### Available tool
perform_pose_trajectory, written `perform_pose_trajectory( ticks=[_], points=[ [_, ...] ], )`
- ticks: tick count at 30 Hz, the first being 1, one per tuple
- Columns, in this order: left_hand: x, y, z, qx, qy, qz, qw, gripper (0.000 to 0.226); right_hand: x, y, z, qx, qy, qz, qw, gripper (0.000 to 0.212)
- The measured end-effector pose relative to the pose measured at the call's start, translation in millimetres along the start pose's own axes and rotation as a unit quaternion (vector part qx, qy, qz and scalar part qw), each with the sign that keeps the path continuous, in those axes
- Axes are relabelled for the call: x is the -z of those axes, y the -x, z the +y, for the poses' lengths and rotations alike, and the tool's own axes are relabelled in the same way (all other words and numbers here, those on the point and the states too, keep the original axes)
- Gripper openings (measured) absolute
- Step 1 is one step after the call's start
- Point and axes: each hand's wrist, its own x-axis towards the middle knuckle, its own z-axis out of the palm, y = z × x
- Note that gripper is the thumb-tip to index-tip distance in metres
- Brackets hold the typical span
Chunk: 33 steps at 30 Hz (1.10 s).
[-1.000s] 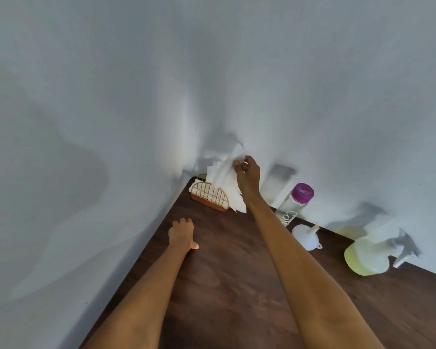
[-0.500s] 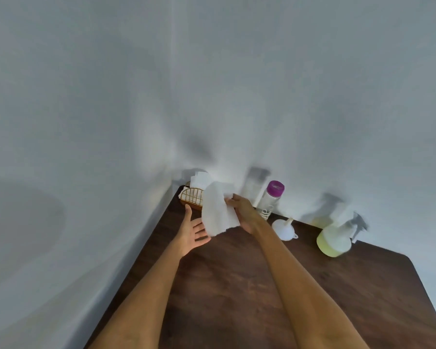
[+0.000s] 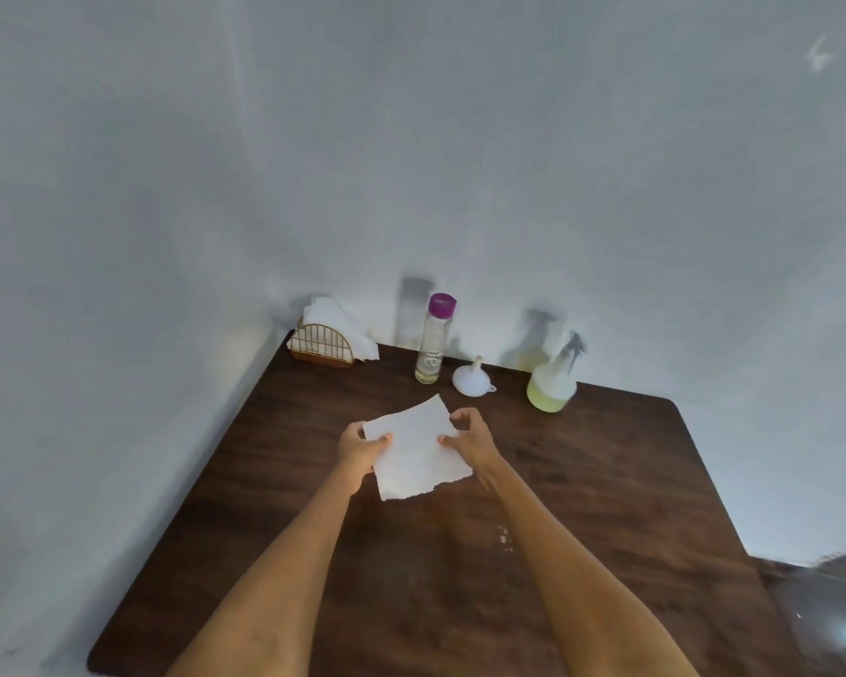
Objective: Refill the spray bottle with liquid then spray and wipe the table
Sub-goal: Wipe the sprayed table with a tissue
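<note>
Since only the head camera gives a view, everything reads from above and behind the forearms: both hands hold one white paper napkin (image 3: 418,449) up over the middle of the dark wooden table (image 3: 631,481), apparently clear of the surface. The left hand (image 3: 360,449) grips the napkin's left edge, thumb lying on its face and fingers curled behind; the right hand (image 3: 470,439) pinches the right edge with bent fingertips. Held by two opposite edges, the sheet is spread flat, which looks like readying it to be folded or laid down for wiping. A patch of small droplets (image 3: 505,538) glistens on the wood nearer the person, between the forearms, and is probably the spray that the napkin is meant for. The spray bottle (image 3: 552,383), with pale yellow-green liquid in its lower part and its trigger head on, stands upright at the table's far edge by the wall, well apart from both hands, so refilling and spraying seem done. To its left lies a white funnel (image 3: 472,379), tipped on its rim, and beside that stands a clear bottle with a purple cap (image 3: 433,342), nearly empty. In the far left corner a gold wire napkin holder (image 3: 324,345) keeps more napkins.
</note>
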Motion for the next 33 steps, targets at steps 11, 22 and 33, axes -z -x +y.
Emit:
perform_pose_trajectory(
  ticks=[11, 22, 33],
  points=[
    [-88.6, 110.2, -75.0, -0.150, -0.167, -0.103, 0.969, 0.052, 99.8, 92.8, 98.8, 0.016, -0.033, -0.038, 0.999, 0.030],
    [-105.6, 154.9, -95.8, -0.162, -0.342, -0.074, 0.923, 0.035, 127.8, 126.8, 141.1, 0.075, 0.172, -0.083, 0.979, 0.029],
    [-113.0, 155.5, -95.3, 0.001, -0.208, -0.172, 0.963, 0.023, 142.0, 137.6, 138.3, -0.057, -0.080, -0.070, 0.993, 0.010]
  ],
)
